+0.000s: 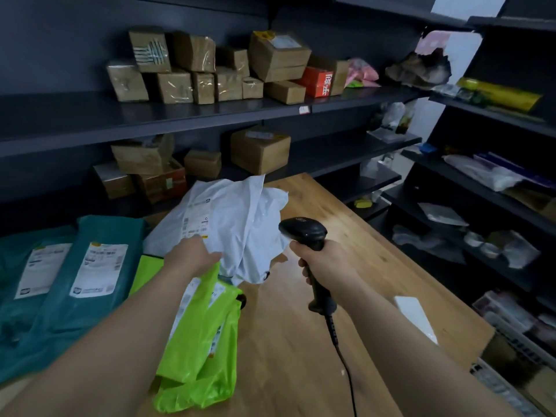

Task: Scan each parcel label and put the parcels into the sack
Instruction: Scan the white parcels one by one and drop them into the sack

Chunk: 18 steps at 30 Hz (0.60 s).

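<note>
Fingers (pixel 212 254) of the left hand (pixel 192 254) were curled round the lower edge of the white parcel (pixel 240 212), which was held raised over the table (pixel 346 236). Its label (pixel 197 218) was turned upward, long axis running away from the person, left of the scanner (pixel 302 231), which was gripped tight in the right hand (pixel 325 260).

Dim in here: the dark shelves (pixel 60 115) at upper left swallow nearly all detail. Brightest patch is the pale wall (pixel 457 7) at upper right, possibly daylight. The white parcel (pixel 234 218) stands out pale at centre, its label (pixel 197 219) smeared and unreadable. Small glints on the taped cartons (pixel 177 85). Soft sheen on the wooden table (pixel 301 356). Shelf lines bow towards the frame edges.
</note>
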Tool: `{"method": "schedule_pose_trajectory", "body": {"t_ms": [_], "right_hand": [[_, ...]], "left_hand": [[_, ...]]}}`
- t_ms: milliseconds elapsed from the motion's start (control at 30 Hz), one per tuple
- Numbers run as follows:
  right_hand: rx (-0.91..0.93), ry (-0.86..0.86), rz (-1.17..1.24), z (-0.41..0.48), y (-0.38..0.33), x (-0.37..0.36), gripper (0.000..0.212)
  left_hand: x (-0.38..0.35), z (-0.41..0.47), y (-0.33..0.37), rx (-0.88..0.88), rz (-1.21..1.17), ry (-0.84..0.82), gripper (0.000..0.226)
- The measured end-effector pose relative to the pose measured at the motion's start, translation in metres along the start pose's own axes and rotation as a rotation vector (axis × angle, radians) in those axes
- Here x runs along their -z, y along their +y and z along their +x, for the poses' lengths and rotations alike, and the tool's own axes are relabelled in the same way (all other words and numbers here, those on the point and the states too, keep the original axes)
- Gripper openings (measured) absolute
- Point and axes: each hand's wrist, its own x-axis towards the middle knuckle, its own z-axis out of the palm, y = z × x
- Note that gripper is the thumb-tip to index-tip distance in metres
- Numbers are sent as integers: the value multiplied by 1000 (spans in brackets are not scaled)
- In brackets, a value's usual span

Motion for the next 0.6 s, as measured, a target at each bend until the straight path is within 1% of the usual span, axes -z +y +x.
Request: {"method": "schedule_pose_trajectory", "body": {"t_ms": [67,100,133,167,200,267,300,333,367,400,433,467,500,533,567,600], "right_hand": [[6,-24,6,20,1,3,22],[11,-38,9,30,1,5,22],[18,-53,8,38,1,8,22],[24,-67,4,47,0,12,23],[28,-80,1,54,0,15,24],[31,-105,10,67,-1,25,24],[33,-122,17,73,0,30,24],[33,-141,22,78,0,35,24],[29,-157,26,82,1,40,25],[24,-171,28,86,1,45,26],[20,-185,29,90,1,50,25],[19,-200,31,93,1,55,24],[21,-218,38,96,0,60,22],[26,-235,48,99,0,64,21],[28,-248,58,102,1,68,20],[29,-259,66,104,2,70,19]], "left_hand": [[-13,16,8,31,-21,-57,98],[-19,22,12,43,-28,-80,103],[-25,26,15,60,-36,-81,102],[-29,29,17,77,-33,-59,94],[-33,30,19,94,-13,-28,81],[-38,29,21,99,55,47,47],[-39,28,23,95,86,77,34],[-40,27,25,96,99,99,27],[-40,25,28,107,94,104,25],[-39,22,31,125,69,102,27],[-37,20,34,148,35,90,35],[-36,20,37,173,3,66,53],[-36,20,41,197,-12,25,78],[-38,20,45,208,-2,-14,95],[-41,20,48,202,35,-24,94],[-44,22,51,190,69,-3,79]]}}
